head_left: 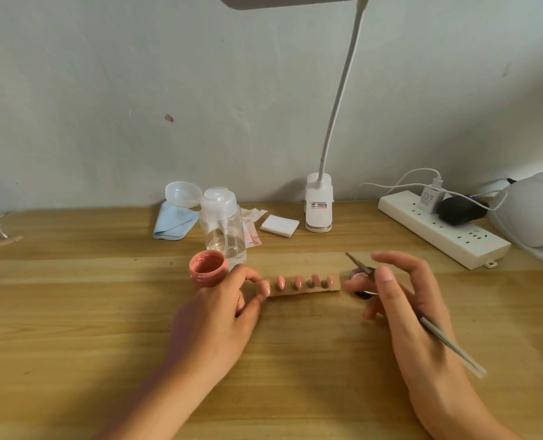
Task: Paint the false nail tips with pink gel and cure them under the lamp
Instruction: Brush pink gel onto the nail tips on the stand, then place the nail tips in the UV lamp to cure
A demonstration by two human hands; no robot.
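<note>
A small strip holder [301, 290] lies on the wooden desk and carries several pink false nail tips [298, 281] in a row. My left hand [222, 309] pinches the strip's left end between thumb and fingers. An open pink gel jar [207, 268] stands just behind that hand. My right hand [403, 300] holds a thin brush [435, 335], its tip pointing up and left above the strip's right end. A small dark lid or pot [360, 276] sits partly hidden behind the right fingers. The white curing lamp [536, 217] stands at the far right edge.
A clear pump bottle [224, 223] stands behind the jar, with a blue cloth [173, 223], a clear lid [182, 193] and white pads [279, 225] near the wall. A clip desk lamp [319, 204] and a power strip [441, 230] with plugs lie at the back right.
</note>
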